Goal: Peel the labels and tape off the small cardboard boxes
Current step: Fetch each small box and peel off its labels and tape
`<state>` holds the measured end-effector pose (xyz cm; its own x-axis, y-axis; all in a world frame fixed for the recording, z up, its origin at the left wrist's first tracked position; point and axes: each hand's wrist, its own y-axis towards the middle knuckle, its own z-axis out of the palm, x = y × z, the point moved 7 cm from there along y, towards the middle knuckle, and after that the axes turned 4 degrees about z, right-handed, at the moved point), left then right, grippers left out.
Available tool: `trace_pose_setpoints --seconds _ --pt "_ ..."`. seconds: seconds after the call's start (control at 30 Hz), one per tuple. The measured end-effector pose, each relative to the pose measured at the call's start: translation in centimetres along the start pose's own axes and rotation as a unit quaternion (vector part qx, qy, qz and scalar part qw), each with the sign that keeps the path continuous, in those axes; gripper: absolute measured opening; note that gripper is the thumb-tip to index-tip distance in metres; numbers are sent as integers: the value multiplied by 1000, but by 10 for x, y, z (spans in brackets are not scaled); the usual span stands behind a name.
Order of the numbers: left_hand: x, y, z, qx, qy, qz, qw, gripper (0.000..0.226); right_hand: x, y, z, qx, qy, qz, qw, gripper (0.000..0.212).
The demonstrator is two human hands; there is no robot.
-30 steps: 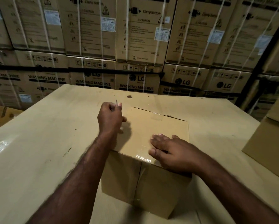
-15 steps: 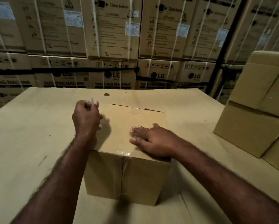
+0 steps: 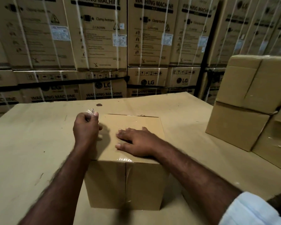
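In the head view, a small cardboard box [image 3: 144,184] is sitting closed in the middle of the bench [image 3: 31,143], its near face turned toward the person. The right hand [image 3: 135,142] is lying flat on the box's top with its fingers straight and spread, pointing left. The palm is pressing down near the front edge, and the hand is grasping nothing.

The left hand [image 3: 86,129] is hovering at the box's upper left edge with its fingers curled in. Thumb and forefinger are pinching a scrap of clear tape [image 3: 90,111] that is sticking up above the knuckles. I cannot tell whether that scrap is joined to the box, or whether the hand is touching the cardboard.

A strip of clear tape [image 3: 126,176] is running down the seam in the middle of the near face. It is glinting where it folds over the front top edge, just beside the right thumb. Along the far edge of the top, a dark slit is showing.

At the right, plain cardboard boxes [image 3: 234,130] are standing stacked on the bench, well apart from the small box. A dark spot [image 3: 98,104] is marking the bench just beyond the left hand.

Behind the bench, large washing machine cartons [image 3: 104,46] are rising like a wall, bound with white straps and carrying white labels. A pale blue sleeve [image 3: 250,211] is covering the right arm at the bottom right corner.
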<state>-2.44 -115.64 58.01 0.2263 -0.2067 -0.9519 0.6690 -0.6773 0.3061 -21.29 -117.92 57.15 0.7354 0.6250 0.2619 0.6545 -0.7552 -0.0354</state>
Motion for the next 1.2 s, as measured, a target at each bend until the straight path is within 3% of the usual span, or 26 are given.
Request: trace_pose_setpoints --seconds 0.17,0.27,0.4,0.53,0.63,0.77,0.9,1.0,1.2 --pt "-7 -4 -1 -9 -11 16 1000 20 -58 -61 -14 -35 8 85 996 56" --pt "-6 -4 -5 -6 -76 -21 997 21 -81 -101 -16 -48 18 135 990 68" --pt "-5 -8 -10 125 -207 -92 966 17 -81 -123 12 -50 131 147 979 90" --pt "-2 -17 -24 255 -295 -109 914 44 -76 -129 34 -90 245 165 951 116" --pt "-2 -26 -28 292 -288 -99 906 53 -74 -132 39 -136 284 184 931 119" --pt "-17 -36 -19 295 -292 -73 907 55 -75 -145 34 -193 304 193 913 110" --pt "-64 -49 7 312 -319 -5 895 35 -89 -176 -3 -252 331 206 885 101" --pt "-116 -62 41 306 -332 60 891 18 -103 -204 -54 -337 296 206 870 87" --pt "-224 -90 127 314 -337 186 868 10 -143 -277 -166 -500 200 200 819 64"
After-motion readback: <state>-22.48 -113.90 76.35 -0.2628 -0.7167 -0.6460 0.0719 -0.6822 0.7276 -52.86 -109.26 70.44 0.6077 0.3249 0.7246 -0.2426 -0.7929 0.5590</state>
